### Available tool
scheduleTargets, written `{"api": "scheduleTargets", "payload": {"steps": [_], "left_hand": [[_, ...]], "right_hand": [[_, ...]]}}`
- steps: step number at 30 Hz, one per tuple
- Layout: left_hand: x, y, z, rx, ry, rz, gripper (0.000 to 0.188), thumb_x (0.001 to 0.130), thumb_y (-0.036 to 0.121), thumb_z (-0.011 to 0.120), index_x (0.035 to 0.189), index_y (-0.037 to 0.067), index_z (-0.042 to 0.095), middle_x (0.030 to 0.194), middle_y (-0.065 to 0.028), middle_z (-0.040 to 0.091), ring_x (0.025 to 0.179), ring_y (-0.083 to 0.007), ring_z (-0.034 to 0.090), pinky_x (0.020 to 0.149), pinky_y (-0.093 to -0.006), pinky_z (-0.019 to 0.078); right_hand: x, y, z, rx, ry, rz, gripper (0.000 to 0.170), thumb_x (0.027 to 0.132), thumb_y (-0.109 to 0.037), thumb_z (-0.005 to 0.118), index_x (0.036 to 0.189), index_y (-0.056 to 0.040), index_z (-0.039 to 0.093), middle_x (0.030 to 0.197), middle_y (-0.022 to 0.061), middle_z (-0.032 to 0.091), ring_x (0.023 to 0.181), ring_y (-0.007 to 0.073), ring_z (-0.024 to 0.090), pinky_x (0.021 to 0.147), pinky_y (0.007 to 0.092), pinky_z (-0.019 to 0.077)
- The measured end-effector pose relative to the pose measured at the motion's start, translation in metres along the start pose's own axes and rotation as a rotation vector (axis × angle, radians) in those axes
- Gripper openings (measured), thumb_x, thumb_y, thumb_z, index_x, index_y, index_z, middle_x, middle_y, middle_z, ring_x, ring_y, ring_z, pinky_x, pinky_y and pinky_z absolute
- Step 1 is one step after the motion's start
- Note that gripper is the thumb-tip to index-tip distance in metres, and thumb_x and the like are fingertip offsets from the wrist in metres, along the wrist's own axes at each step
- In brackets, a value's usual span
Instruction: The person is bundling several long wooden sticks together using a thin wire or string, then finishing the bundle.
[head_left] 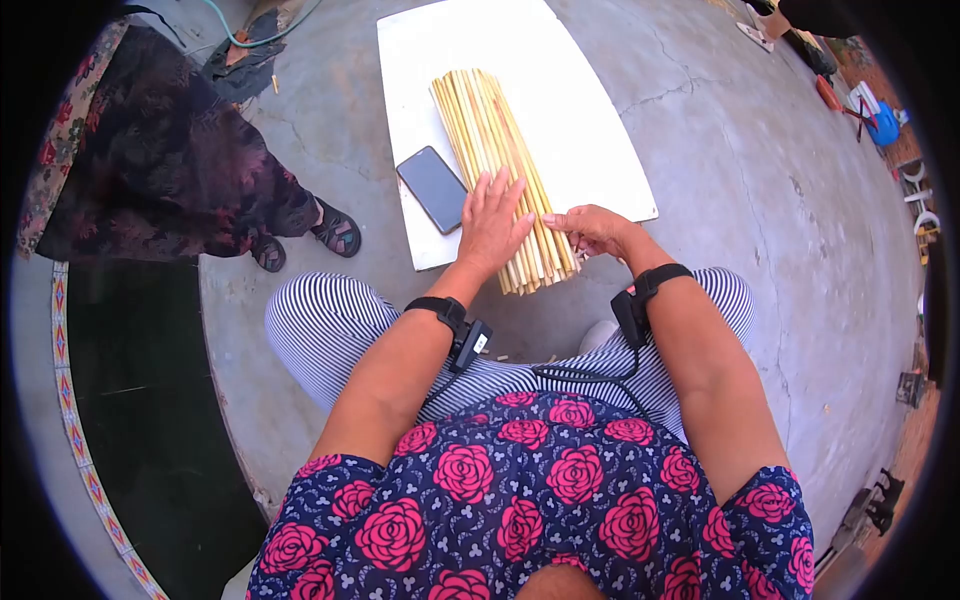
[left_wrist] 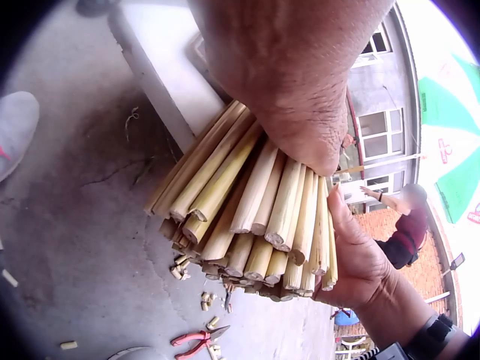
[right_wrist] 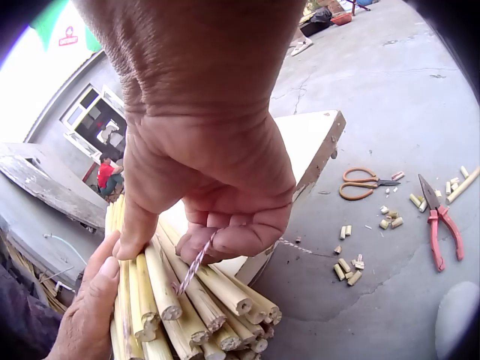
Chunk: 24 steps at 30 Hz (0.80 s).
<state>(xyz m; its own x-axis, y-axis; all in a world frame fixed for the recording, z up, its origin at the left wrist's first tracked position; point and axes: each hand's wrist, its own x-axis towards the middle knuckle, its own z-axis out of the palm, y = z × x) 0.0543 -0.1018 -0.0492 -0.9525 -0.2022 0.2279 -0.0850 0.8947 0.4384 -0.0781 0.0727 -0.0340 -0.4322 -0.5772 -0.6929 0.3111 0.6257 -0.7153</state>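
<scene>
A bundle of pale yellow cut stalks (head_left: 480,120) lies lengthwise on a white board (head_left: 590,130), its near ends jutting past the board's edge. Across the top of the bundle rests my left hand (head_left: 490,225), fingers spread and nearly straight. My right hand (head_left: 598,230) is at the bundle's right side near those ends. In the right wrist view its curled fingers hold a red-and-white twisted string (right_wrist: 196,264), which runs over the stalks, while the thumb presses on top of them. The string's course under the bundle is hidden. A dark-screened phone (head_left: 432,190) lies left of the bundle.
On the concrete floor to the right are orange-handled scissors (right_wrist: 360,184), red-handled pliers (right_wrist: 442,225) and several short stalk offcuts (right_wrist: 349,271). A person in a dark patterned skirt (head_left: 180,150) stands left of the board. My striped knees (head_left: 325,320) flank its near end.
</scene>
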Motion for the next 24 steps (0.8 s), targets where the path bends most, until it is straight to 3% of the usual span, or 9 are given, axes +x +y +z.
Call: {"api": "scheduleTargets", "payload": {"steps": [3, 5, 7, 16, 20, 23, 24], "left_hand": [[-0.001, -0.001, -0.002, 0.017, 0.005, 0.000, 0.060, 0.094, 0.043, 0.050, 0.146, 0.017, 0.037, 0.156, -0.0117, 0.024, 0.145, -0.0338, 0.015, 0.115, -0.0500, 0.0138], [0.000, -0.002, -0.001, 0.023, 0.015, 0.011, 0.060, 0.094, 0.044, 0.049, 0.146, 0.016, 0.037, 0.156, -0.0124, 0.024, 0.144, -0.0347, 0.016, 0.115, -0.0503, 0.0146], [0.000, -0.004, 0.001, 0.010, 0.029, 0.018, 0.060, 0.094, 0.043, 0.049, 0.146, 0.016, 0.038, 0.155, -0.0127, 0.025, 0.144, -0.0348, 0.017, 0.115, -0.0504, 0.0149], [0.002, -0.002, 0.000, 0.041, 0.036, 0.009, 0.054, 0.092, 0.042, 0.054, 0.141, 0.023, 0.046, 0.154, -0.0126, 0.028, 0.143, -0.0343, 0.020, 0.114, -0.0497, 0.0172], [0.002, 0.000, -0.004, 0.074, 0.031, 0.015, 0.053, 0.092, 0.042, 0.054, 0.141, 0.023, 0.046, 0.154, -0.0127, 0.029, 0.143, -0.0340, 0.021, 0.113, -0.0506, 0.0182], [-0.001, 0.001, -0.002, 0.066, 0.047, 0.022, 0.053, 0.092, 0.042, 0.054, 0.141, 0.023, 0.046, 0.154, -0.0127, 0.029, 0.143, -0.0342, 0.022, 0.113, -0.0514, 0.0184], [0.000, 0.001, -0.002, 0.064, 0.052, 0.025, 0.053, 0.092, 0.042, 0.054, 0.141, 0.023, 0.046, 0.154, -0.0127, 0.029, 0.143, -0.0344, 0.022, 0.113, -0.0516, 0.0185]], "right_hand": [[-0.013, -0.009, -0.001, 0.065, 0.037, 0.011, 0.049, 0.073, -0.060, 0.076, 0.079, -0.0145, 0.059, 0.062, -0.0053, 0.049, 0.053, 0.0050, 0.042, 0.049, 0.0203, 0.0360], [-0.014, -0.012, -0.010, 0.105, 0.135, 0.019, 0.043, 0.083, -0.051, 0.071, 0.083, -0.0093, 0.060, 0.069, -0.0031, 0.052, 0.058, 0.0062, 0.046, 0.052, 0.0216, 0.0398], [-0.010, -0.008, -0.016, 0.147, 0.236, -0.081, 0.035, 0.086, -0.043, 0.070, 0.083, -0.0102, 0.060, 0.071, -0.0027, 0.053, 0.060, 0.0067, 0.046, 0.053, 0.0221, 0.0397], [-0.026, -0.030, -0.001, 0.035, 0.267, -0.273, 0.036, 0.089, -0.039, 0.063, 0.099, -0.0049, 0.064, 0.081, 0.0009, 0.057, 0.064, 0.0080, 0.046, 0.055, 0.0229, 0.0399], [-0.033, -0.048, 0.000, 0.146, 0.601, -0.515, 0.029, 0.089, -0.032, 0.066, 0.084, -0.0037, 0.066, 0.072, 0.0006, 0.061, 0.062, 0.0089, 0.053, 0.060, 0.0259, 0.0468], [-0.039, -0.058, -0.004, 0.160, 0.873, -0.674, 0.029, 0.088, -0.031, 0.067, 0.086, -0.0019, 0.065, 0.072, 0.0012, 0.061, 0.063, 0.0094, 0.054, 0.063, 0.0279, 0.0485], [-0.038, -0.057, -0.006, 0.037, 0.975, -0.709, 0.024, 0.088, -0.027, 0.066, 0.088, -0.0030, 0.066, 0.076, 0.0039, 0.062, 0.067, 0.0124, 0.058, 0.067, 0.0301, 0.0498]]}}
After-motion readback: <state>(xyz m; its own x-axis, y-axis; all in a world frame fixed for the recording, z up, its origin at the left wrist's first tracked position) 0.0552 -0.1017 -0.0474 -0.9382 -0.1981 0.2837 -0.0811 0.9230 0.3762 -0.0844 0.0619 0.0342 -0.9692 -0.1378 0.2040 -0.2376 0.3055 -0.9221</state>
